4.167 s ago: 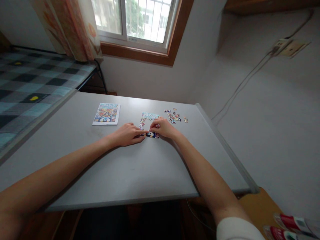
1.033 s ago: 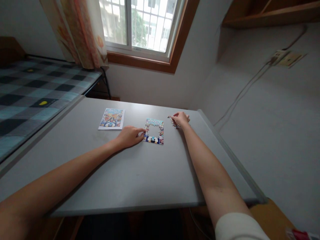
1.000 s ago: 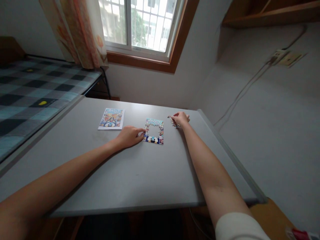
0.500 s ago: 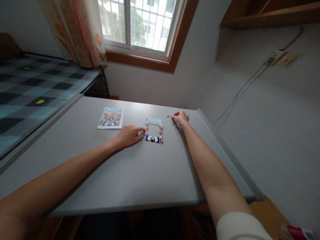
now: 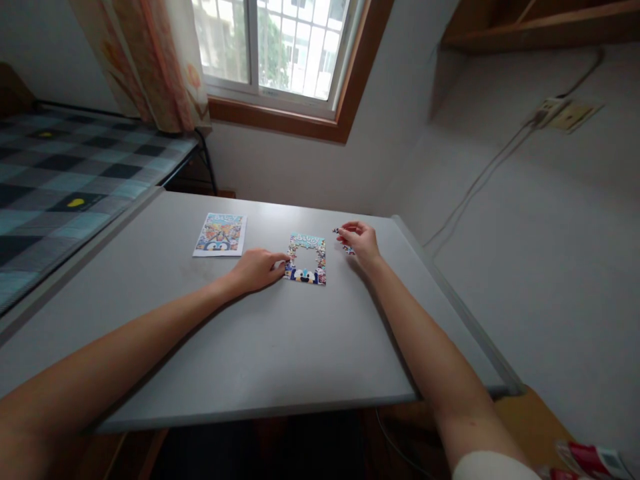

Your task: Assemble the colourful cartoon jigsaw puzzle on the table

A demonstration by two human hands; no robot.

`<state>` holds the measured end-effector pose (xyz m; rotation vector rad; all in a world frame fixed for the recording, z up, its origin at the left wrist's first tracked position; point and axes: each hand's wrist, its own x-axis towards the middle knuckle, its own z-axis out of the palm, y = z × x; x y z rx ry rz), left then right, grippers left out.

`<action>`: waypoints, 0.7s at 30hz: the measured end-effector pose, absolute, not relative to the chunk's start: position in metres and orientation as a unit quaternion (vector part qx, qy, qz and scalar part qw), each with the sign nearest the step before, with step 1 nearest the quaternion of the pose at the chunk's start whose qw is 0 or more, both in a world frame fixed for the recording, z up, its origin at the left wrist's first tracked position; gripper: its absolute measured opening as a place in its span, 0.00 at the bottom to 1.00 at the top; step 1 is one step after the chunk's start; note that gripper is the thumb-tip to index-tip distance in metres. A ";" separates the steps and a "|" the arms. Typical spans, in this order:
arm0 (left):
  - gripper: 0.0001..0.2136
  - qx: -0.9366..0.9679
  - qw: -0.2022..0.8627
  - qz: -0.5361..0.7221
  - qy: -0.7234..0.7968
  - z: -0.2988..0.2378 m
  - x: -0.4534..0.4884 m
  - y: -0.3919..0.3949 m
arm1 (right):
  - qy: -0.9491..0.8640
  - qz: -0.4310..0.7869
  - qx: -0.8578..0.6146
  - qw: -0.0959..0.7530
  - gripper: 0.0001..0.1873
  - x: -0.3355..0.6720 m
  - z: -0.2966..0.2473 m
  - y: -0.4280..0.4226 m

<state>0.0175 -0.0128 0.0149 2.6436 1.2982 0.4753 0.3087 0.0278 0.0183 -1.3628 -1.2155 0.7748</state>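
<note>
The person's right hand (image 5: 357,240) has drawn slightly nearer. On the table (image 5: 240,360), the left hand (image 5: 260,269), finger and thumb parted, touches the central puzzle's (image 5: 306,275) left edge; right fingertips, nearly together, hover by loose pieces (image 5: 349,251), grip unclear.

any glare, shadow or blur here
All in the head view: window nearly washed out; pale glare on the table, toward its far edge; soft shadow beside the left forearm; red item at lower right blurry; loose pieces by the right hand too small to make out clearly.
</note>
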 end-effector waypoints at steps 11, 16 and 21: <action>0.17 0.885 0.077 0.165 0.429 0.011 0.015 -0.010 | -0.536 0.417 -0.516 0.523 0.21 0.295 0.013 -0.015; 0.18 0.887 0.084 0.163 0.424 0.012 0.013 -0.010 | -0.542 0.415 -0.508 0.526 0.20 0.294 0.012 -0.016; 0.18 0.888 0.083 0.165 0.422 0.010 0.012 -0.010 | -0.530 0.443 -0.516 0.507 0.21 0.293 0.011 -0.018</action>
